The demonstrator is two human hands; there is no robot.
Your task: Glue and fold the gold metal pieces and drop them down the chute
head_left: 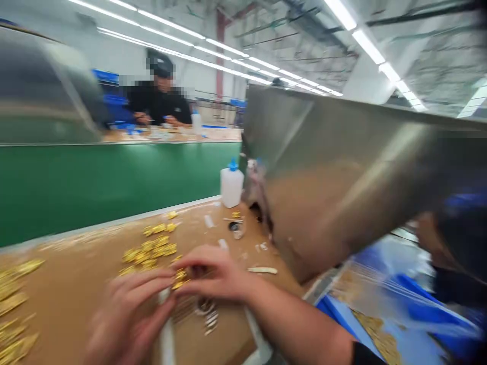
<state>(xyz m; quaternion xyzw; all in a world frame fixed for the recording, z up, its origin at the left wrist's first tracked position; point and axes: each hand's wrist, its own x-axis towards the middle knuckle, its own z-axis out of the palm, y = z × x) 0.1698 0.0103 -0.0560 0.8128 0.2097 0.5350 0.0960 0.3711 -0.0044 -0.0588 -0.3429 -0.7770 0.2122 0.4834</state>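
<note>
Blur leaves a pale mark (177, 109) on a co-worker's black shirt (162, 104) unreadable. The right hand (218, 274) has its grip pinched on a gold piece (180, 279) over the table (76, 274); whether the left hand (127, 309) beside it grips too, I cannot tell. Gold pieces (152, 251) lie beyond, near a blue-capped bottle (231, 187), while a metal panel (323, 197) blocks the right.

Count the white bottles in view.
2: the near bottle on the brown bench beside the metal panel; the far bottle beside the person in black. Others may be hidden.
</note>
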